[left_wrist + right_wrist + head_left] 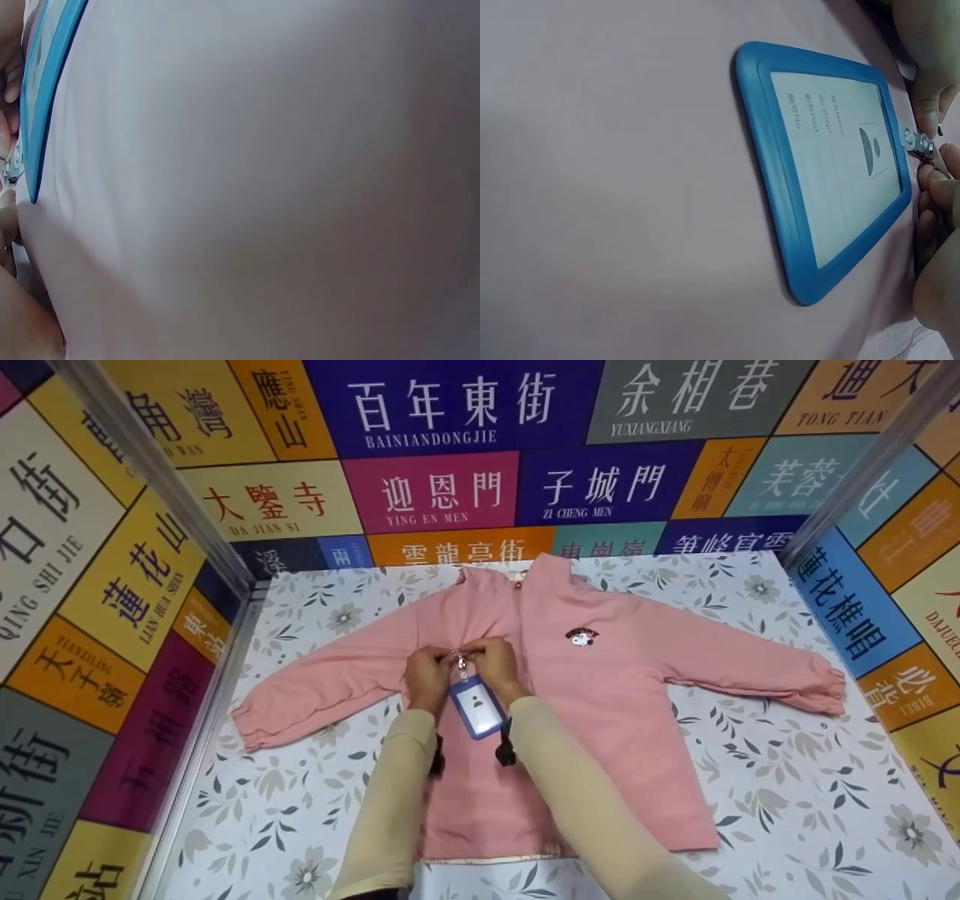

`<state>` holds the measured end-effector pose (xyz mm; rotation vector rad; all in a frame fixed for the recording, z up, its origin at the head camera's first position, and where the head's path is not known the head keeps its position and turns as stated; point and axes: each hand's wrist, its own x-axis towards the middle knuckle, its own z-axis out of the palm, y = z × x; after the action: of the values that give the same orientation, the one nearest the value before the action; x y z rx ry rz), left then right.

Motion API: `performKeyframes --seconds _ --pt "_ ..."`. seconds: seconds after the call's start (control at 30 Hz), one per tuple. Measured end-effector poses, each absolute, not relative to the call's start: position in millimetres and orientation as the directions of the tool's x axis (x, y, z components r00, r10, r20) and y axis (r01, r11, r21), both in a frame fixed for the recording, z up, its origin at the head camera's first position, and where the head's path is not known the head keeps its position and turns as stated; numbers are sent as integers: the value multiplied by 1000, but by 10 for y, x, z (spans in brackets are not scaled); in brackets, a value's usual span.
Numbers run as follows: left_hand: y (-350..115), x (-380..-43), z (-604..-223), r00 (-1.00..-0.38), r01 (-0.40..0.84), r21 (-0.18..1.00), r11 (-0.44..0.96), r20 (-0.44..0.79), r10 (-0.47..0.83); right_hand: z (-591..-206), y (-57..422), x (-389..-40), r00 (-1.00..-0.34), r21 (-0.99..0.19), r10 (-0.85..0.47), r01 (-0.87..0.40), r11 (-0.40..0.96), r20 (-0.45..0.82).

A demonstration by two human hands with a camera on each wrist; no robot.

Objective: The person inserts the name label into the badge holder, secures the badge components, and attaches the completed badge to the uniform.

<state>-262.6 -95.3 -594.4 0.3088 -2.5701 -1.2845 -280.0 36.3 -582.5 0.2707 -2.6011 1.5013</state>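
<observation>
A pink jacket [600,720] lies spread front side up, sleeves out to both sides. On its left front rests a blue-framed badge holder [478,709] with a white card inside and a metal clip [921,144] at its top. My left hand [428,676] pinches at the clip from the left, thumb against the metal in the right wrist view. From the right, my right hand [491,661] pinches at the same clip, thumb and fingertips close together. Jacket cloth gathers in folds around the fingertips. In the left wrist view, the badge holder [45,97] is partly cut off.
The jacket lies on a table [300,810] covered in white leaf-and-flower print. A small dark-and-white patch [580,637] sits on the jacket's right chest. Panels with coloured street-name signs [450,405] stand behind and at both sides, with metal posts [180,487] at the corners.
</observation>
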Motion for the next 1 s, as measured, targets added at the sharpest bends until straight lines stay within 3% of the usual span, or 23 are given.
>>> performKeyframes --seconds 0.6,0.8,1.0 --pt "-961 -2633 -5946 -949 -37 807 589 157 -275 -5877 303 -2793 -985 -903 -45 -169 396 164" --pt "-964 -2641 -5972 -946 -21 816 578 171 -275 -5877 279 -2801 -996 -965 -33 -86 248 81" --pt "-972 -2640 -5971 -946 -28 815 579 166 -279 -5832 306 -2788 -984 -886 -79 -178 429 159"
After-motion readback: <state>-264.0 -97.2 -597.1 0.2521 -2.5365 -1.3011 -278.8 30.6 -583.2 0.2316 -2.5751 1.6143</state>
